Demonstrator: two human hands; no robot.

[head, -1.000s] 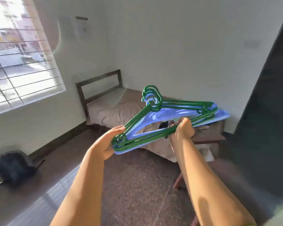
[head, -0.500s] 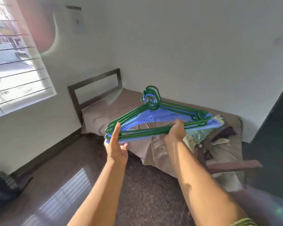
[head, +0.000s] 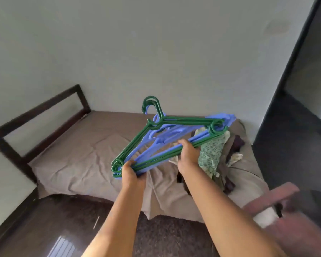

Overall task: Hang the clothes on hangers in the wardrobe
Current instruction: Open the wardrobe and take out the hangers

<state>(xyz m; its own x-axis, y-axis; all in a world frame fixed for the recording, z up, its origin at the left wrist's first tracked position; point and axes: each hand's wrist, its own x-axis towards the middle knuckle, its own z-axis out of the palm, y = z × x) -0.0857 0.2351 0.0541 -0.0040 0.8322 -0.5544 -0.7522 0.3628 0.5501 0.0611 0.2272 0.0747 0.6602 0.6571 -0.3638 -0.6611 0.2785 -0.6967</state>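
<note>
Gripping a stack of hangers [head: 167, 143] over the bed [head: 82, 154], left hand [head: 131, 171] holds its corner, right hand [head: 188, 152] its bottom bar.

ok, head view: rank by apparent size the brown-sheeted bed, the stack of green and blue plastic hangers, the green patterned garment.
1. Brown-sheeted bed, clearly largest.
2. Stack of green and blue plastic hangers. It is held nearer the camera, so it looks bigger than it is.
3. Green patterned garment, partly hidden behind the hangers, so its full extent is unsure.

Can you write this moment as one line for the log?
left hand: grips hangers corner | right hand: grips bottom bars | clothes: on bed
</note>
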